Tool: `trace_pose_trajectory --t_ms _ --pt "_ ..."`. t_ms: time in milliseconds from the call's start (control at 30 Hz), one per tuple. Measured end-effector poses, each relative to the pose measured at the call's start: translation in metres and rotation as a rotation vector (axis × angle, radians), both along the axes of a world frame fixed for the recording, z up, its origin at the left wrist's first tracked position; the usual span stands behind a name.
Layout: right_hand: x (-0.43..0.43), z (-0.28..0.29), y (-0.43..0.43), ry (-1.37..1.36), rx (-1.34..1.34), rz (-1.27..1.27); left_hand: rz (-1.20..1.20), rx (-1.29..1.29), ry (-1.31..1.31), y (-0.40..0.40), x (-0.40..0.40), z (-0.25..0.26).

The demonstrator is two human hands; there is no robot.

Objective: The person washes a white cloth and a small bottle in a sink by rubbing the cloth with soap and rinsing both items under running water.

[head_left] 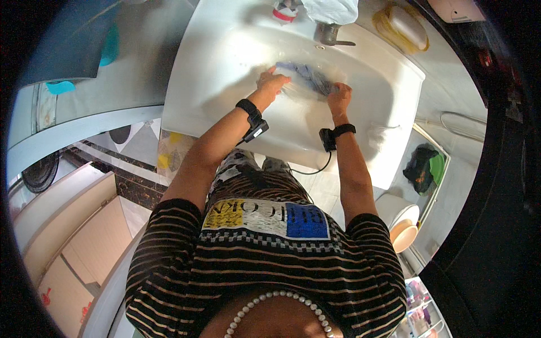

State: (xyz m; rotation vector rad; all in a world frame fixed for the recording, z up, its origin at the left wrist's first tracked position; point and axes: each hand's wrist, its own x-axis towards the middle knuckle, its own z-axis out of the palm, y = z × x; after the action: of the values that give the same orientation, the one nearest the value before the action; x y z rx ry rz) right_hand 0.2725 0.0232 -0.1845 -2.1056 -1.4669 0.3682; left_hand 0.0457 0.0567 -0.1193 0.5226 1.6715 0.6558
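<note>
A blue-grey cloth (310,78) is stretched between my two hands in the basin of a white sink (262,120). My right hand (340,99) grips its right end, fingers closed. At the cloth's left side, my left hand (272,85) has its thumb and fingers apart; whether it pinches the cloth's edge is not plain. The cloth lies low in the basin, in what looks like water. Just beyond it stands a dark metal faucet (329,34) with its lever pointing right. Each wrist wears a black band with a small box.
A soap bar in a yellow dish (408,29) sits at the sink's upper right. A clear plastic bag (331,10) and a container with a red rim (285,14) are behind the faucet. Right of the sink are a green basin (437,167) and a beige bowl (403,236).
</note>
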Motion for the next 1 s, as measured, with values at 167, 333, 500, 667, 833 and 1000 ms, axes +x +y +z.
trace_pose_trajectory --t_ms 167,333,500,667,833,1000 --pt "-0.017 -0.031 0.005 -0.274 -0.53 0.14 -0.084 -0.123 -0.159 -0.007 -0.01 -0.011" --pt "-0.025 -0.052 0.006 -0.364 -0.476 0.557 -0.069 -0.302 -0.309 -0.006 0.007 0.007" --pt "-0.042 -0.003 0.004 -0.229 -0.37 0.024 -0.053 -0.273 -0.423 -0.01 -0.003 -0.017" --pt "-0.086 0.042 0.016 0.598 -0.119 0.105 0.191 -0.403 -0.534 -0.008 0.038 0.044" --pt "-0.144 0.126 -0.009 0.783 0.148 0.231 0.057 -0.188 -1.16 0.01 -0.005 -0.057" --pt "-0.128 0.098 -0.003 0.325 0.187 0.269 -0.128 0.352 -0.686 -0.013 0.017 -0.016"
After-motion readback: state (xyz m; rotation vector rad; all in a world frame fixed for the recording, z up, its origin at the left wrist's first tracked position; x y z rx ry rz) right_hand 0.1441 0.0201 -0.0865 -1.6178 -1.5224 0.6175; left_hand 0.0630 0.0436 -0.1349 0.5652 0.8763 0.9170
